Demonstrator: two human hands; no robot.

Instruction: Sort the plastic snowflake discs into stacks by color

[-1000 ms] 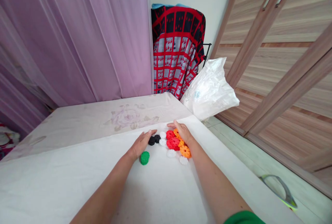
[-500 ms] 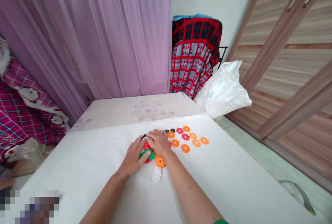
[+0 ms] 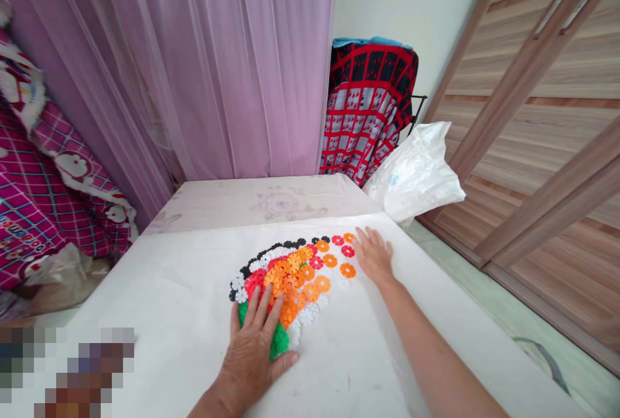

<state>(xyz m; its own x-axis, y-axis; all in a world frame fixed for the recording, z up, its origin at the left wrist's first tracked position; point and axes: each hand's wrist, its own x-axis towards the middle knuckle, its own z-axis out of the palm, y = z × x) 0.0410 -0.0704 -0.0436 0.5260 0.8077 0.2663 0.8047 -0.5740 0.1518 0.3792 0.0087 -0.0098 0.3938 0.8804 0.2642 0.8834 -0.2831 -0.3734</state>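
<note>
Flat flower-shaped discs lie in a curved spread on the white-covered table (image 3: 159,314). Black discs (image 3: 301,242) and white ones run along the far edge, with red discs (image 3: 347,251) and a dense patch of orange discs (image 3: 290,263) inside. Green discs (image 3: 279,342) are partly under my left hand (image 3: 252,340), which rests on the near left part with its fingers apart. At the right end my right hand (image 3: 375,255) is spread flat beside the loose orange and red discs, slightly blurred.
A white plastic bag (image 3: 414,172) stands at the table's far right corner. Behind hang a purple curtain (image 3: 252,69) and a red checked cloth (image 3: 368,101). A wooden wardrobe (image 3: 542,114) stands right. Pink plaid fabric (image 3: 62,185) hangs left.
My hands have moved apart, the left toward me and the right to the far right. The disc spread between them is now uncovered. The view has shifted slightly.
</note>
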